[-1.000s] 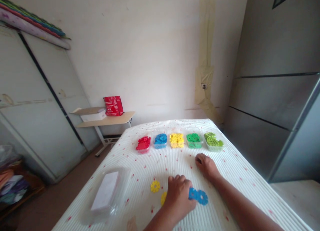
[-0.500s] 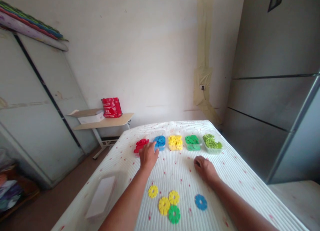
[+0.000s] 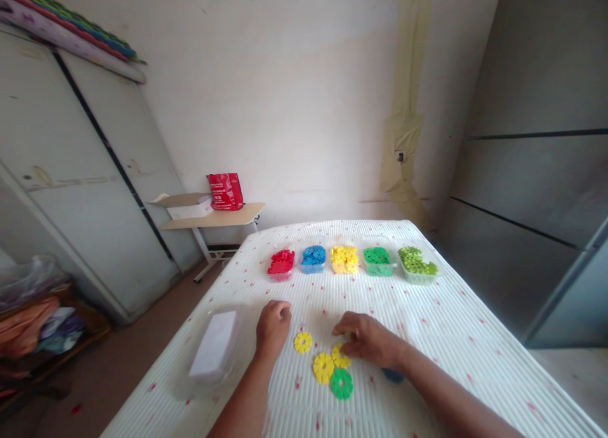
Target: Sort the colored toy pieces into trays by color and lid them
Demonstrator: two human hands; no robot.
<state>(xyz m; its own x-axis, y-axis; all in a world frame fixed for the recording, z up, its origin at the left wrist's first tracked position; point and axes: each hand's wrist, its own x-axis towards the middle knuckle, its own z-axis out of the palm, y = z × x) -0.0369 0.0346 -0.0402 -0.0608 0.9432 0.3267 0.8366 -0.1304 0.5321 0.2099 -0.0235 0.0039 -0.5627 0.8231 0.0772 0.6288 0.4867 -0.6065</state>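
Flower-shaped plastic discs with notched edges lie on the table before me. One yellow disc (image 3: 303,342) lies by itself; another yellow disc (image 3: 323,368) touches a green disc (image 3: 341,383). My right hand (image 3: 369,340) reaches over a third yellow disc (image 3: 340,357), thumb and forefinger apart; whether it touches the disc I cannot tell. Under my right forearm a blue disc (image 3: 392,375) is mostly hidden. My left hand (image 3: 273,328) is curled closed just left of the lone yellow disc, and anything inside its fingers is hidden.
Along the far side stand clear tubs of red pieces (image 3: 282,262), blue pieces (image 3: 313,259), yellow pieces (image 3: 344,259), green pieces (image 3: 377,259) and light green pieces (image 3: 417,263). A clear container with a white block (image 3: 215,344) sits at the left. The table (image 3: 266,292) has a ribbed, patterned cover.
My left hand has drawn back from the red and blue tubs to beside the discs. My right hand has moved left over the yellow disc and its fingers have opened. The view has shifted.
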